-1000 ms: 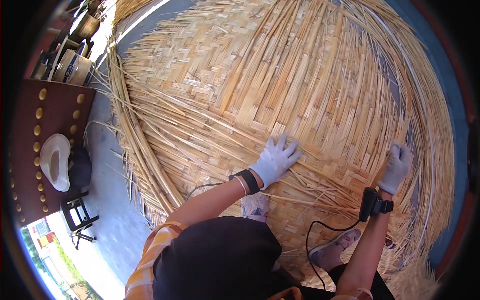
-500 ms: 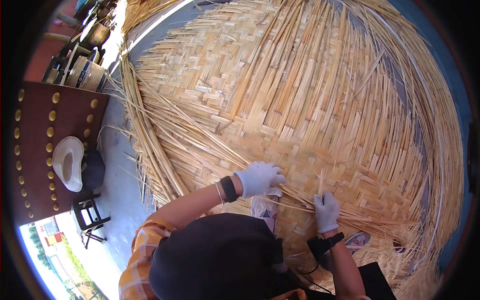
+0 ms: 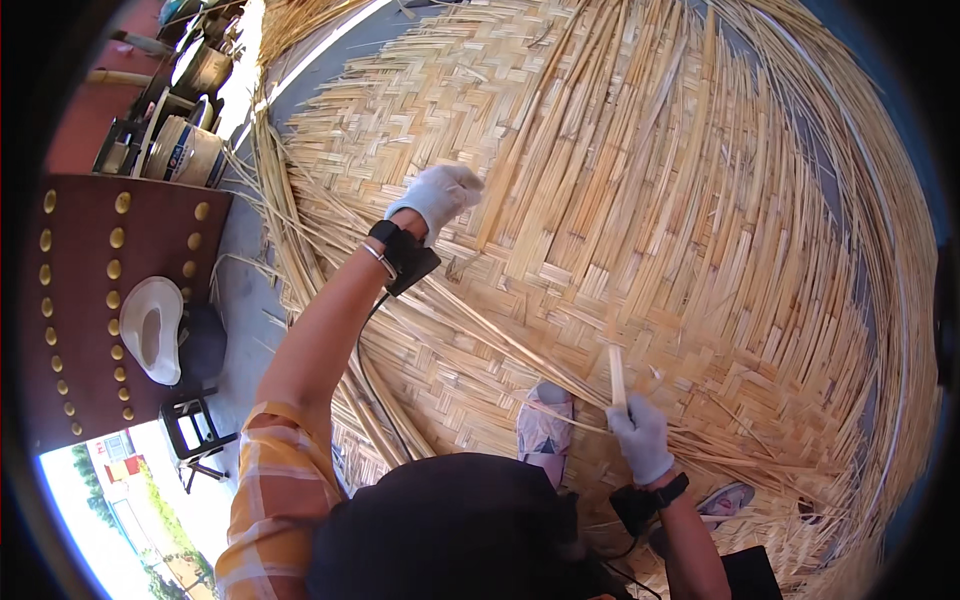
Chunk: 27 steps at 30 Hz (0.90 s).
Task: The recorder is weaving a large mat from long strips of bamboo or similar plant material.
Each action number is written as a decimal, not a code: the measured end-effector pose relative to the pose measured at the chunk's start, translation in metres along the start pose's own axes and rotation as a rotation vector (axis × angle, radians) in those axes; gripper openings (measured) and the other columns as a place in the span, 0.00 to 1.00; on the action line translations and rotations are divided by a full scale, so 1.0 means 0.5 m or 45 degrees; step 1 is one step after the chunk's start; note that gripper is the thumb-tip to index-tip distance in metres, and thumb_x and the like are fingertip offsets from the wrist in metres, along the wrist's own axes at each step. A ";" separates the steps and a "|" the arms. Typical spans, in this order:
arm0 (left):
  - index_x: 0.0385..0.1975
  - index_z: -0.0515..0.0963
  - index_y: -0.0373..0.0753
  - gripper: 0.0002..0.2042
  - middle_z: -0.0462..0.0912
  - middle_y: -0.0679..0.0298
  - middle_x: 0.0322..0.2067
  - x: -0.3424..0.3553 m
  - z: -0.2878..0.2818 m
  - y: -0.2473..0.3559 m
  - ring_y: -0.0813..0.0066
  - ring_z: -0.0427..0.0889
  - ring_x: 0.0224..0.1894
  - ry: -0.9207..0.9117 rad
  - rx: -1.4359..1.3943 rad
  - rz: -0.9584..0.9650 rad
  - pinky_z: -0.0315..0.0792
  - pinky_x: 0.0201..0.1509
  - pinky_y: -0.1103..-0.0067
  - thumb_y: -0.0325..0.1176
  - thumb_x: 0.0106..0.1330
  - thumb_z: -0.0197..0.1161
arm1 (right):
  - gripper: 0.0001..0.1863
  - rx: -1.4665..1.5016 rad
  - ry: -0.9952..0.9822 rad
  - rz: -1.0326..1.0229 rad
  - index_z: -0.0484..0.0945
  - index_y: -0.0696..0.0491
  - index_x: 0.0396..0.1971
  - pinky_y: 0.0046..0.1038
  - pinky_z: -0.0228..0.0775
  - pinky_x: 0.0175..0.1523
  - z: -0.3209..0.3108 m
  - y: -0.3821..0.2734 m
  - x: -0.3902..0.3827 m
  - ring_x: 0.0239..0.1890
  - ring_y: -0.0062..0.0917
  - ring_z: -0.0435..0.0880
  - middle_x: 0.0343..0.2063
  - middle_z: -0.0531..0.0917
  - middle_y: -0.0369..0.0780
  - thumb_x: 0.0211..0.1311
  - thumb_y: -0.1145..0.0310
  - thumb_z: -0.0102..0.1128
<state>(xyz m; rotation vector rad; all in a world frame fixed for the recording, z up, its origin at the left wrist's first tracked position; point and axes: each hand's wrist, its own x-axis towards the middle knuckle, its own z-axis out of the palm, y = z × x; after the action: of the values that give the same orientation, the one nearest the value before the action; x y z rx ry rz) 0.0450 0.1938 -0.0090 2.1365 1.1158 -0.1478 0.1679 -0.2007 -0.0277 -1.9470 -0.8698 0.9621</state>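
Note:
A large woven mat of split pale reeds (image 3: 600,235) spreads over the floor, plaited in a zigzag with long loose ends. My left hand (image 3: 440,197), in a white glove, is stretched out over the mat's left part, fingers curled; whatever they may hold is hidden. Close to me, my right hand (image 3: 642,437), gloved too, is closed round a flat reed strip (image 3: 616,370) that stands up from the fist. Loose reeds (image 3: 505,345) cross the mat slantwise between my hands. Both wrists carry black strapped devices.
My shoe (image 3: 547,420) rests on the mat near the right hand. Long reed bundles (image 3: 895,230) curve along the right side. To the left are a dark red studded door (image 3: 85,290), a pale hat (image 3: 152,330), a black stool (image 3: 195,432) and several tubs (image 3: 185,152).
My left hand has moved away from beside the right one, forward and left over the mat. The right hand stays almost in place, still gripping the reed strip.

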 end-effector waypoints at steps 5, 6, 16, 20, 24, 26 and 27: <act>0.38 0.78 0.37 0.14 0.80 0.63 0.27 0.059 0.090 -0.037 0.78 0.77 0.27 0.106 -0.102 -0.122 0.71 0.32 0.81 0.31 0.51 0.64 | 0.04 -0.123 0.372 -0.157 0.72 0.57 0.25 0.29 0.63 0.29 -0.088 -0.055 -0.011 0.23 0.33 0.73 0.22 0.75 0.44 0.53 0.72 0.52; 0.38 0.78 0.37 0.14 0.80 0.63 0.27 0.065 0.103 -0.041 0.78 0.77 0.27 0.131 -0.058 -0.083 0.71 0.32 0.81 0.31 0.51 0.64 | 0.04 -0.056 0.459 -0.250 0.71 0.57 0.25 0.27 0.63 0.31 -0.101 -0.069 -0.014 0.26 0.31 0.74 0.26 0.76 0.44 0.54 0.73 0.51; 0.30 0.76 0.35 0.13 0.78 0.67 0.25 0.087 0.076 -0.062 0.77 0.76 0.28 -0.085 -0.256 -0.091 0.71 0.32 0.81 0.31 0.46 0.69 | 0.04 0.241 0.498 -0.147 0.71 0.60 0.25 0.22 0.64 0.33 -0.079 -0.088 0.000 0.26 0.21 0.72 0.28 0.78 0.42 0.54 0.74 0.49; 0.32 0.78 0.37 0.12 0.79 0.69 0.27 0.080 0.077 -0.068 0.80 0.75 0.28 -0.203 -0.477 -0.178 0.70 0.32 0.83 0.30 0.47 0.68 | 0.04 0.166 0.474 -0.210 0.72 0.60 0.27 0.23 0.64 0.32 -0.069 -0.075 0.002 0.25 0.21 0.72 0.25 0.77 0.40 0.53 0.76 0.49; 0.36 0.78 0.36 0.15 0.79 0.69 0.27 0.079 0.085 -0.071 0.81 0.75 0.28 -0.406 -0.418 -0.137 0.71 0.30 0.83 0.28 0.46 0.68 | 0.04 0.138 0.413 -0.080 0.73 0.60 0.27 0.23 0.64 0.32 -0.063 -0.051 -0.003 0.24 0.21 0.72 0.23 0.76 0.40 0.53 0.77 0.49; 0.36 0.77 0.36 0.16 0.79 0.68 0.26 0.074 0.086 -0.073 0.81 0.75 0.27 -0.256 -0.245 -0.144 0.71 0.29 0.83 0.27 0.45 0.67 | 0.04 0.110 0.452 -0.051 0.72 0.59 0.25 0.23 0.64 0.33 -0.059 -0.039 -0.004 0.25 0.21 0.71 0.22 0.74 0.39 0.55 0.77 0.47; 0.37 0.77 0.35 0.16 0.79 0.68 0.25 0.069 0.086 -0.074 0.80 0.75 0.26 -0.174 -0.068 -0.188 0.71 0.29 0.82 0.26 0.44 0.67 | 0.04 0.094 0.413 0.032 0.72 0.59 0.25 0.23 0.64 0.33 -0.059 -0.035 -0.003 0.25 0.21 0.71 0.22 0.74 0.39 0.55 0.77 0.47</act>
<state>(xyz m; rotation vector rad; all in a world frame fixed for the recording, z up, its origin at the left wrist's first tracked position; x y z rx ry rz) 0.0476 0.2036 -0.0747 1.9659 1.1826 -0.3241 0.1884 -0.2040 -0.0001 -1.9822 -0.6173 0.6562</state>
